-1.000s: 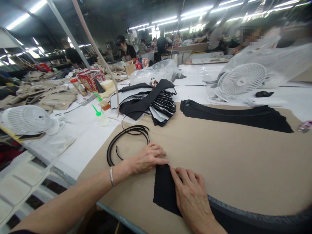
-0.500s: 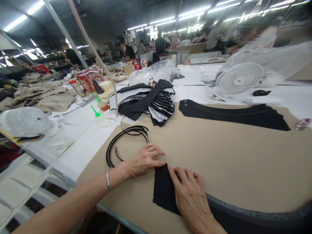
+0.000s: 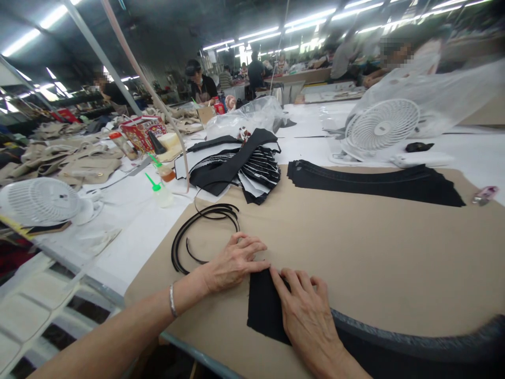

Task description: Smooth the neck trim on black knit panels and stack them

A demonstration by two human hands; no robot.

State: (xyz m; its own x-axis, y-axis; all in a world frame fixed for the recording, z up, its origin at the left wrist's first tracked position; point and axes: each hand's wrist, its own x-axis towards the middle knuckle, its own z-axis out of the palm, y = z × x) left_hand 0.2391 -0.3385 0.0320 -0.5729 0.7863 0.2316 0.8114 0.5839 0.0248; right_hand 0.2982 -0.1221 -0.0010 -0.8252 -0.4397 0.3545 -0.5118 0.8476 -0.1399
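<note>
A long curved black fabric piece (image 3: 265, 310) lies near the front of the brown board and runs off to the lower right, with a grey fuzzy strip along its upper edge. My left hand (image 3: 235, 260) rests palm down at the piece's upper left corner, fingers loosely stretched and the thumb touching that corner. On top of the piece lies my right hand (image 3: 307, 310), fingers apart and bent, its index fingertip meeting the corner beside the left thumb. What lies under the right palm is hidden. A coil of thin black strips (image 3: 182, 237) sits just behind my left hand.
A brown board (image 3: 379, 252) covers the table's front. Stacked black curved pieces (image 3: 371, 184) lie at its back edge, beside a fanned black-and-white pile (image 3: 236, 163). White fans (image 3: 382, 126), green-tipped bottles (image 3: 161, 193) and a pink-handled tool (image 3: 485, 195) lie around. Several people work beyond.
Both hands stay at the fabric's corner with almost no movement. The left fingers have shifted very slightly, and the whole view has moved a little.
</note>
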